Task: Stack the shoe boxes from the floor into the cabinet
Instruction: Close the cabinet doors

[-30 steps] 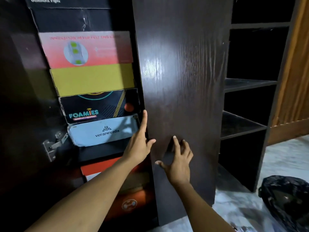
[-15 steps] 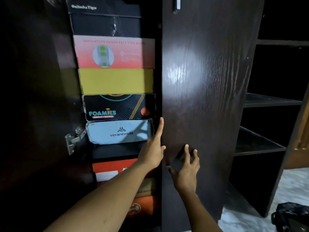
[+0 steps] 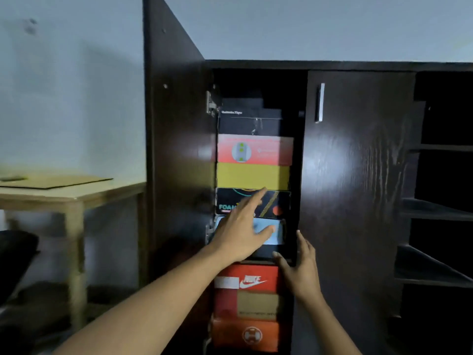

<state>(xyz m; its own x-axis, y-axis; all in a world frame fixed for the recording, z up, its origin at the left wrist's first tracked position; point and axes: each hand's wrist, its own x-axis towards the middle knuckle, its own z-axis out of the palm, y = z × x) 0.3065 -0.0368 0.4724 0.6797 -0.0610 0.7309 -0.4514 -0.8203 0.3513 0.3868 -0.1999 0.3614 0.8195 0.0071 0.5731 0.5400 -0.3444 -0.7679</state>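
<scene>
Nearest the camera, two bare forearms reach up and forward into the cabinet [image 3: 176, 149]. The left hand [image 3: 243, 231] is spread flat with its fingers extended and slightly blurred, palm toward the fronts of the stacked shoe boxes [image 3: 253, 175], covering part of the pale blue box [image 3: 277, 230] and the dark box [image 3: 276, 203] above it; it grips nothing, though whether the palm actually presses the cardboard is hard to tell. The right hand [image 3: 299, 267] is also loose and empty, fingers raised along the inner edge of the closed right door [image 3: 358, 188], thumb pointing toward the stack. Behind the hands the boxes fill the narrow left compartment from bottom to near the top: an orange box [image 3: 250, 335] lowest, a red box [image 3: 253, 279] with a white logo above it, then the blue and dark ones, a yellow box [image 3: 253, 175], a pinkish-red box [image 3: 256, 151] and a black box [image 3: 250, 121] highest. The column is not perfectly flush (the upper fronts sit a little offset from one another), so the risk I judge here is that a firm push at mid-height shoves one box back and tilts those above, or that a protruding front catches the open left door [image 3: 176, 149] when it swings shut. Farther right, open shelves [image 3: 440, 208] stand dark; to the left, a light wooden table [image 3: 71, 193] sits against the wall.
</scene>
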